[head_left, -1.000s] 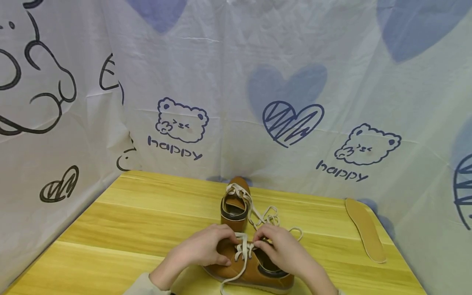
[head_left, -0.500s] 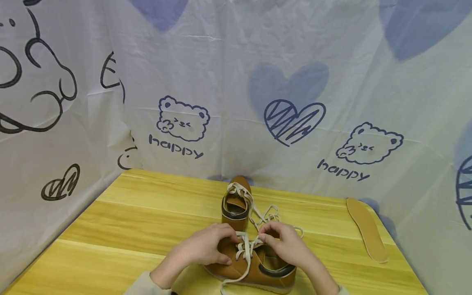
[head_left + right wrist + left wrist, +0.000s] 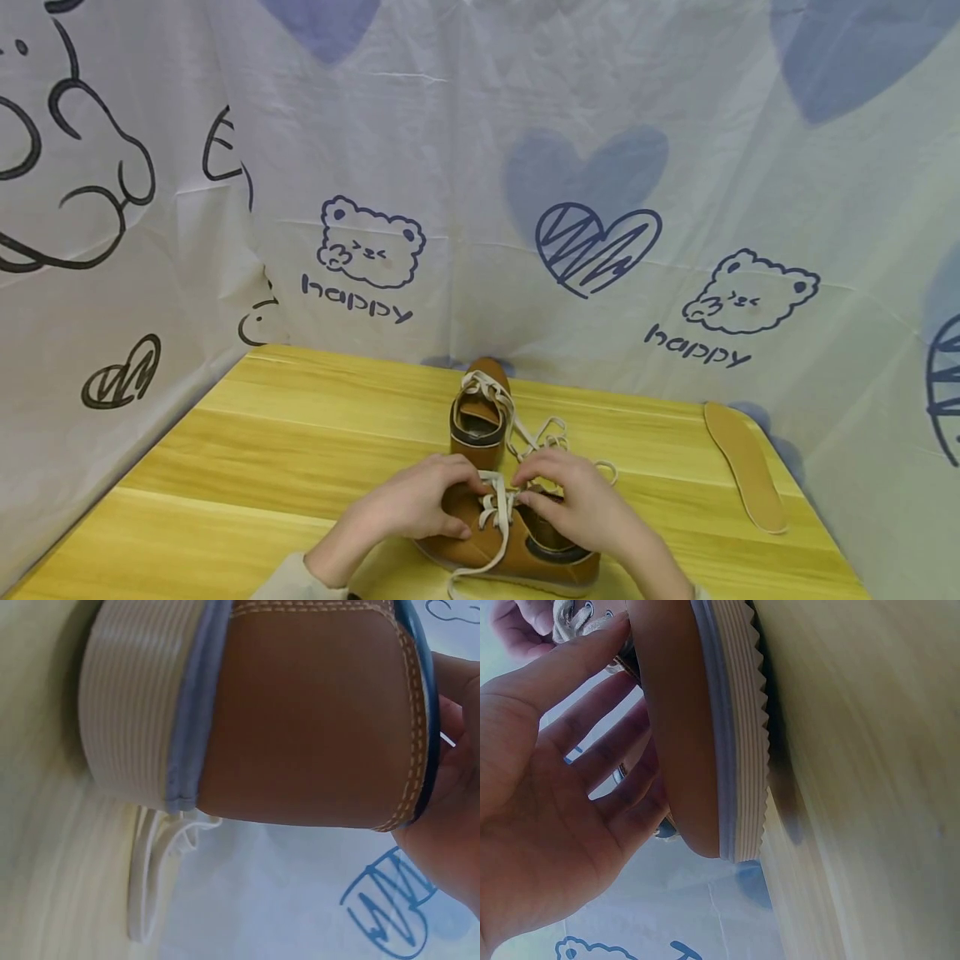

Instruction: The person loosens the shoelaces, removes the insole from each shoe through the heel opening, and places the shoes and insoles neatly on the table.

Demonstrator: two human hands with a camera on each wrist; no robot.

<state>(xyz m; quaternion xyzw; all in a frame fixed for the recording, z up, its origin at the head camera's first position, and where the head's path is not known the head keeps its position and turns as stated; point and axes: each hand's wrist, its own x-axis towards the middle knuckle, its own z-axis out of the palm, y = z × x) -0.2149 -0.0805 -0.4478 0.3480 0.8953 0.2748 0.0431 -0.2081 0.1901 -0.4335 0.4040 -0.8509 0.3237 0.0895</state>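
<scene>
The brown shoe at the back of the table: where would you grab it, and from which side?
Probably by the dark heel collar of the far shoe, pinched from above and the person's left. It stands upright, toe away, opening up, so fingers could slip over the rim. A loose lace hangs on its right, and the near shoe crowds its heel.
</scene>
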